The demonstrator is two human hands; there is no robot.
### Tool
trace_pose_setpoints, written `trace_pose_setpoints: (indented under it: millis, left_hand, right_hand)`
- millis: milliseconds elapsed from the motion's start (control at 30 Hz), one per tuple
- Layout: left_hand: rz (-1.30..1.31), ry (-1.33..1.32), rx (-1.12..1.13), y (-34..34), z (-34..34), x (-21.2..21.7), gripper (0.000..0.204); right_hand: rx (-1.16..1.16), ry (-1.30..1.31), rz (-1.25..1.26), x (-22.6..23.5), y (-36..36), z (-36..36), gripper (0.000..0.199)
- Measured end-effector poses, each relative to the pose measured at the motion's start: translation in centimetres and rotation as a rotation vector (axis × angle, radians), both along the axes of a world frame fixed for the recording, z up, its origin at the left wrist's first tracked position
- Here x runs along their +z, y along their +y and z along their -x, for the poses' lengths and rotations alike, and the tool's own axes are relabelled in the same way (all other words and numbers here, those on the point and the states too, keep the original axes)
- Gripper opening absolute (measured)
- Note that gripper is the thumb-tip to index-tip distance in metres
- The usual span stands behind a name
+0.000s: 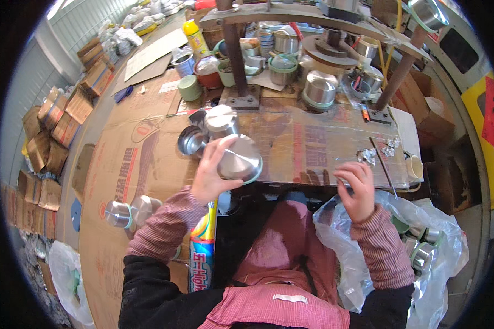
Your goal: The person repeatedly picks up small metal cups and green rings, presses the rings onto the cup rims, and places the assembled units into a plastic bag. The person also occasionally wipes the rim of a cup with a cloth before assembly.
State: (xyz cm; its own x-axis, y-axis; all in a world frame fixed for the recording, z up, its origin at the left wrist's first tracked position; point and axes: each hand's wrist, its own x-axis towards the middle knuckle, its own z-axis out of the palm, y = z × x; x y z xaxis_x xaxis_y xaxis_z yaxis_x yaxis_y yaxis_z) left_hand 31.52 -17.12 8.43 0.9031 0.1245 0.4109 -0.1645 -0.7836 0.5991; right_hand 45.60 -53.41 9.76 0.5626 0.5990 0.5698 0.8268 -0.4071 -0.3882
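Note:
Over the table's front edge, my left hand (pixel 207 174) grips a round stainless steel cup (pixel 241 157) with a pale green rim, its shiny flat end facing up. Just beyond it stand another steel cup (pixel 220 118) and a dark-rimmed metal piece (pixel 192 140). My right hand (pixel 358 189) hovers at the front edge further right, fingers loosely curled and apart, with nothing visible in it. Crumpled foil scraps (pixel 366 156) and a thin dark rod (pixel 383 164) lie nearest to that hand. Two more steel cups (pixel 119 214) lie left of my left forearm.
A press frame with steel posts (pixel 237 60) stands at the back, a steel cup (pixel 319 90) under its ram. Pots and tins crowd behind, beside a yellow spray can (pixel 195 37). A plastic bag of cups (pixel 422 257) sits right; a colourful tube (pixel 202 249) stands by my left arm.

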Motion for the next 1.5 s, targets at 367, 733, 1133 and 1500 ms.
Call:
trace_pose_setpoints:
  millis: [367, 733, 1133, 1500]
  left_hand:
    - [0.431, 0.056, -0.077, -3.0, -6.0, -4.5, 0.116]
    - [0.793, -0.321, 0.115, -6.3, -21.4, -2.5, 0.128]
    - [0.961, -0.502, 0.224, -6.7, -28.4, -4.5, 0.12]
    - [0.738, -0.308, 0.004, -9.9, -33.5, -5.4, 0.136]
  right_hand:
    - [-0.32, 0.37, -0.505, -7.1, 9.5, -15.9, 0.084]
    - [-0.359, 0.297, -0.72, -6.2, 16.3, -22.2, 0.117]
    - [-0.212, 0.397, -0.5, -5.7, 15.3, -24.2, 0.125]
    - [-0.141, 0.802, -1.202, -3.6, 7.1, -13.4, 0.099]
